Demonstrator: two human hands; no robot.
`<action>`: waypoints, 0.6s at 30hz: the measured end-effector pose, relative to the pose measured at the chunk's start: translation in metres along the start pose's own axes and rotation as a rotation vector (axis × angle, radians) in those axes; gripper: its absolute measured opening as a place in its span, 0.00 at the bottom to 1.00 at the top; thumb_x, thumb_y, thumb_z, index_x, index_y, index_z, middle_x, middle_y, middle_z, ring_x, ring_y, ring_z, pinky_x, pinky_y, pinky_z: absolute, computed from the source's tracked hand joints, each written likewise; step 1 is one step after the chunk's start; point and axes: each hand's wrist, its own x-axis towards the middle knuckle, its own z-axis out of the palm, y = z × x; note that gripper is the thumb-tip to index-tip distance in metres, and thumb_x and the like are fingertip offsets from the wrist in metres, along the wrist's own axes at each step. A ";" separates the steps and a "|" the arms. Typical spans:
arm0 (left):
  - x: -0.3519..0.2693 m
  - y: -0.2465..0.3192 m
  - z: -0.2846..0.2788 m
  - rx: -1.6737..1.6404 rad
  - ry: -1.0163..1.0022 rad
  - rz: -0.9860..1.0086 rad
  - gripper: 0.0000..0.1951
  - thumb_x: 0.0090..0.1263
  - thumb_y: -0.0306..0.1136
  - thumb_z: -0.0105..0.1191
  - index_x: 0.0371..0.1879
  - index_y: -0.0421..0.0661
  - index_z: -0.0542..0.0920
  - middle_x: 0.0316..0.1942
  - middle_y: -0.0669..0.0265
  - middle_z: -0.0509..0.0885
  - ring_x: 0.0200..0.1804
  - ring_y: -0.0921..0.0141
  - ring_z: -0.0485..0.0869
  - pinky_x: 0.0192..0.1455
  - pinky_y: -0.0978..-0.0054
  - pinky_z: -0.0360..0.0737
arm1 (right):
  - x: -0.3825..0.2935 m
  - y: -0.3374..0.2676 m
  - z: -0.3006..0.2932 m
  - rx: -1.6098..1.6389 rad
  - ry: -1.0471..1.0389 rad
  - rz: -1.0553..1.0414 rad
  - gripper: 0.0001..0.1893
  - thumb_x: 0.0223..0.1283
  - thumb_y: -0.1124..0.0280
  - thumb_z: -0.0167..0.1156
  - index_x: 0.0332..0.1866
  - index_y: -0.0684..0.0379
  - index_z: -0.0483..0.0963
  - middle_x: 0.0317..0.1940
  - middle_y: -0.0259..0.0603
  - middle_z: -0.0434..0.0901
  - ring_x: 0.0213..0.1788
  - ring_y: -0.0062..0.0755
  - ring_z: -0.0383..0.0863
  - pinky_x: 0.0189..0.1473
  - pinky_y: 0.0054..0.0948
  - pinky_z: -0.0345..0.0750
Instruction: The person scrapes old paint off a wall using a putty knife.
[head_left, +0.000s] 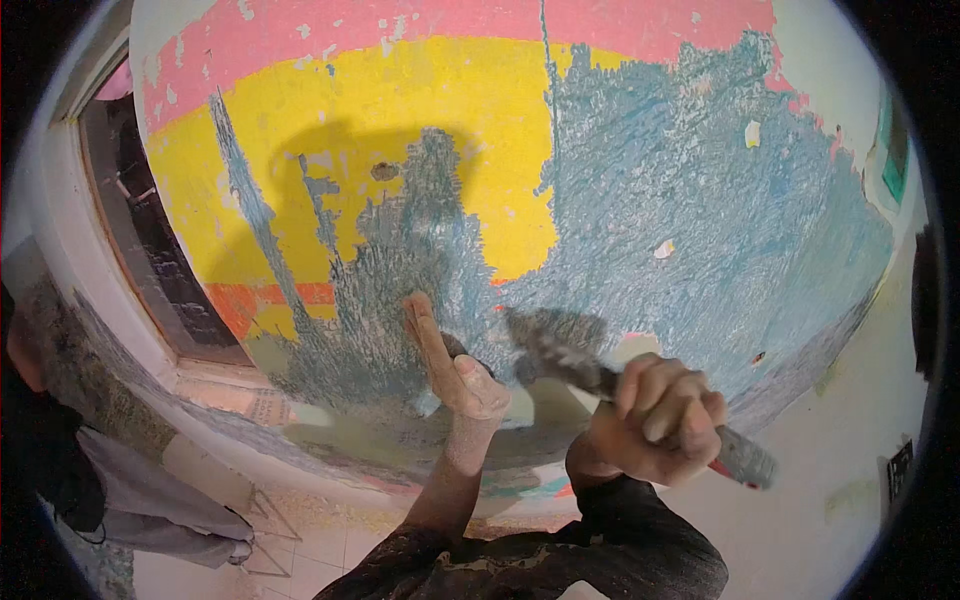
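Before me a wall shows pink and yellow paint bands and a large scraped blue-grey area. My right hand is closed around the handle of a dusty hand tool, likely a scraper; its blurred blade points up and left, near the wall. My left hand is raised edge-on close to the wall, its fingers pointing up. A dark rounded object shows between its thumb and palm, so it seems held there, partly hidden. Dust coats this hand and wrist.
Left of the wall is a framed window or opening. Another person in grey trousers stands at the lower left, beside a thin metal frame on the tiled floor. Paint chips lie along the wall's foot.
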 end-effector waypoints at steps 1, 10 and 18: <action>-0.001 0.000 0.002 0.000 -0.003 -0.002 0.29 0.76 0.42 0.25 0.67 0.31 0.47 0.69 0.43 0.51 0.70 0.51 0.53 0.72 0.54 0.49 | 0.001 0.009 0.002 -0.001 0.003 0.002 0.08 0.47 0.79 0.54 0.24 0.55 0.62 0.23 0.34 0.70 0.27 0.35 0.71 0.28 0.30 0.69; -0.003 0.002 0.006 -0.053 0.050 -0.084 0.32 0.75 0.47 0.23 0.63 0.25 0.53 0.65 0.41 0.60 0.70 0.47 0.54 0.70 0.50 0.48 | 0.015 0.025 0.020 -0.583 0.062 -0.125 0.11 0.46 0.80 0.54 0.19 0.57 0.58 0.19 0.35 0.70 0.22 0.33 0.70 0.27 0.34 0.69; 0.010 0.008 0.003 0.062 -0.020 -0.052 0.34 0.74 0.49 0.26 0.65 0.27 0.50 0.66 0.41 0.57 0.70 0.46 0.53 0.70 0.50 0.46 | 0.029 0.039 0.029 0.050 0.455 -0.180 0.14 0.58 0.75 0.46 0.19 0.52 0.53 0.10 0.27 0.52 0.14 0.21 0.50 0.18 0.24 0.56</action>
